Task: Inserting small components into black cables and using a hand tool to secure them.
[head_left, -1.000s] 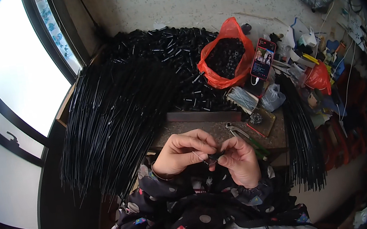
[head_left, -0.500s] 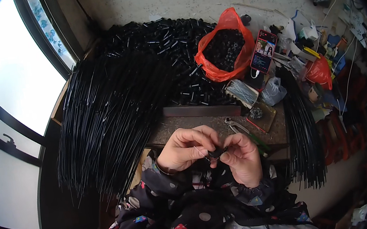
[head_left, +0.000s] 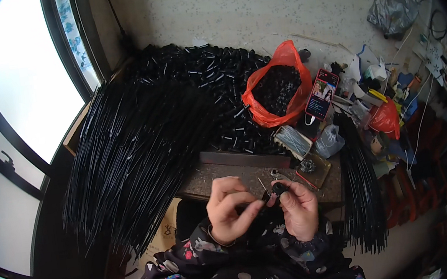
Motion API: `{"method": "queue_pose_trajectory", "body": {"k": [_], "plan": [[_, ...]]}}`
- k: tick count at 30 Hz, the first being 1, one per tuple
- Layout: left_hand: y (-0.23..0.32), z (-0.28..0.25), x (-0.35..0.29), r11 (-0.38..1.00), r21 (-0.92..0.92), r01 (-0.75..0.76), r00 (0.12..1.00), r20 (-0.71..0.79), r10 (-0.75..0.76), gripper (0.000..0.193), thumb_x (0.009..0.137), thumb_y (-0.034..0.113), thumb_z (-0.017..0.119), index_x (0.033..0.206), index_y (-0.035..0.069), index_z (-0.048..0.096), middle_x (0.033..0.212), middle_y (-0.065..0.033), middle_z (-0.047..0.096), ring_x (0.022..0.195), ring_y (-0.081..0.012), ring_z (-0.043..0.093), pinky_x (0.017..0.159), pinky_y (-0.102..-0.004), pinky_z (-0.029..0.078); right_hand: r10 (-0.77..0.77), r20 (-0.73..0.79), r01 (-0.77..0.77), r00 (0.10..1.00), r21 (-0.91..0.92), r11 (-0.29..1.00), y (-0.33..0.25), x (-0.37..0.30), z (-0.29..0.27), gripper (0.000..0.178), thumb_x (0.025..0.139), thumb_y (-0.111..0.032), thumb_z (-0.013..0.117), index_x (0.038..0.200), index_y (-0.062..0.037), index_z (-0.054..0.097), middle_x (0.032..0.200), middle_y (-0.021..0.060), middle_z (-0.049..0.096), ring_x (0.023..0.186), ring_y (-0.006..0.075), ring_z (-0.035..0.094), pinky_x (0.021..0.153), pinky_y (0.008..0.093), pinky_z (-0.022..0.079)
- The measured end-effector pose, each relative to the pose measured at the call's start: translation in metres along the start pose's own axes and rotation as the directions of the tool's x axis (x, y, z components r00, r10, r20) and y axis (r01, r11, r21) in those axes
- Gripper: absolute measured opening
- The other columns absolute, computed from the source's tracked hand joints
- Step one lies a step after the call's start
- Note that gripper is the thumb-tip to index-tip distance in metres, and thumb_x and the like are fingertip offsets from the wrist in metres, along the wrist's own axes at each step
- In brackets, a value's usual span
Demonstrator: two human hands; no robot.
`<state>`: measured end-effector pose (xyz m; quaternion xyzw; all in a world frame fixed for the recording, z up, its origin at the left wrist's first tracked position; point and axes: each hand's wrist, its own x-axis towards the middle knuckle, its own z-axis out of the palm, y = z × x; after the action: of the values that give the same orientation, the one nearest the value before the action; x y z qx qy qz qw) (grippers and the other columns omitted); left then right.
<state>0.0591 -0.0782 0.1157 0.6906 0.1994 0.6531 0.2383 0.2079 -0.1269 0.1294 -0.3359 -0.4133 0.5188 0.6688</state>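
Observation:
In front of my body, my right hand [head_left: 300,209] pinches a small black part [head_left: 280,188] between thumb and fingers. Just left of it, my left hand [head_left: 233,212] has thumb and forefinger closed together at the part's left side; what lies between their tips is too small to make out. A thin metal pin [head_left: 262,182] sticks up between the two hands. Behind my right fingers, the pliers [head_left: 279,175] lie on the worktable [head_left: 217,178], partly hidden.
Long black strands [head_left: 121,169] hang over the table's left side, and another bundle [head_left: 361,189] at the right. Behind lie a heap of black pieces [head_left: 214,65], a red plastic bag [head_left: 256,107] of small black parts, a box of metal pins [head_left: 293,141] and a phone [head_left: 322,94].
My left hand has shifted left and down, its fingers drawn away from the right hand's. The black part is still in my right hand. The view has tilted up, showing more wall.

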Motion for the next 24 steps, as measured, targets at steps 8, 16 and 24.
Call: {"method": "queue_pose_trajectory", "body": {"k": [8,16,24], "plan": [[0.012,0.016,0.006,0.845,-0.414,0.338,0.939,0.087,-0.332,0.008,0.077,-0.003,0.062,0.085,-0.003,0.059,0.095,-0.0097,0.054,0.081,-0.0119,0.053,0.07,-0.0225,0.044,-0.151,-0.03,0.151,0.988,-0.008,0.989,0.01,-0.004,0.005,0.026,0.082,-0.006,0.061,0.106,0.0033,0.055,0.098,0.0066,0.061,0.088,0.0126,0.057,0.081,0.0251,0.045],[0.01,0.014,0.0,0.871,-0.423,0.251,0.967,0.064,-0.248,0.009,0.077,-0.004,0.062,0.085,-0.001,0.059,0.095,-0.0078,0.052,0.082,-0.0109,0.052,0.071,-0.0219,0.044,-0.146,-0.111,0.152,0.983,0.043,0.987,0.008,-0.011,0.019,0.027,0.081,-0.001,0.062,0.106,0.004,0.054,0.097,0.0071,0.06,0.086,0.01,0.056,0.08,0.0212,0.044],[0.011,0.007,0.005,0.752,-0.527,0.396,0.918,0.204,-0.34,0.011,0.076,-0.003,0.064,0.085,-0.001,0.06,0.096,-0.0069,0.053,0.085,-0.0115,0.053,0.074,-0.0226,0.044,-0.07,-0.001,0.069,0.998,0.204,0.976,0.008,-0.007,0.011,0.028,0.078,0.0,0.064,0.104,0.0024,0.056,0.096,0.0067,0.06,0.087,0.011,0.056,0.081,0.0224,0.043]]}}
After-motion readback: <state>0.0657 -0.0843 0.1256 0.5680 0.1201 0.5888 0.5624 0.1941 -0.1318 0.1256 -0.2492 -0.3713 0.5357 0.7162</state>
